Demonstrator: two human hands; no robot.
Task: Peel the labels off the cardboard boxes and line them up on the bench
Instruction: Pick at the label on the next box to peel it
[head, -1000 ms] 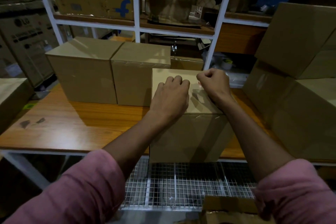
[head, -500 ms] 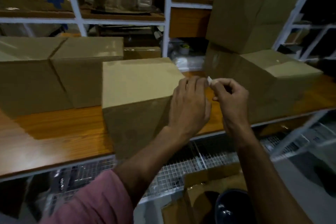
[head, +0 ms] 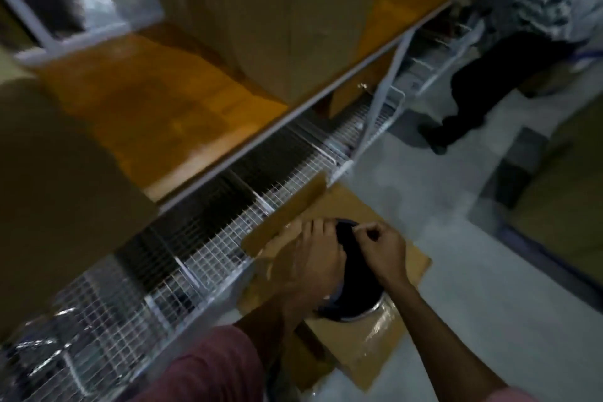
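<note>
1. right hand (head: 380,246): low in the blurred frame, above a dark round bin (head: 354,290); the fingers are curled and the thumb meets the fingertips in a pinch. a label between them is too small and blurred to confirm, so what the hand clamps cannot be told.
2. left hand (head: 315,258): just beside the right hand, touching or nearly touching it over the bin's far rim; fingers bent, pointing toward the right hand's pinch. whether they grip anything cannot be told.
3. sleeves: a dull pink sleeve (head: 208,365) covers the left upper arm; both forearms are bare.
4. bin: black interior, thin pale metallic rim, standing on flattened cardboard (head: 385,336) on the floor; one flap (head: 287,212) rises beside the left hand. a glossy film patch shows on the cardboard.
5. cardboard boxes: one plain brown box (head: 277,10) stands on the table up and away from the hands, well apart from them; a second box (head: 55,199) fills the left edge, its corner overhanging the table's front. no label is discernible on either visible face.
6. table (head: 146,108): orange wooden top, smooth, with a pale metal edge.
7. wire shelf (head: 195,258): white grid mesh beneath the table, between the table edge and the hands.
8. floor (head: 456,271): pale grey, smooth.
9. another person's dark trouser legs (head: 483,91) stand at upper right.
</note>
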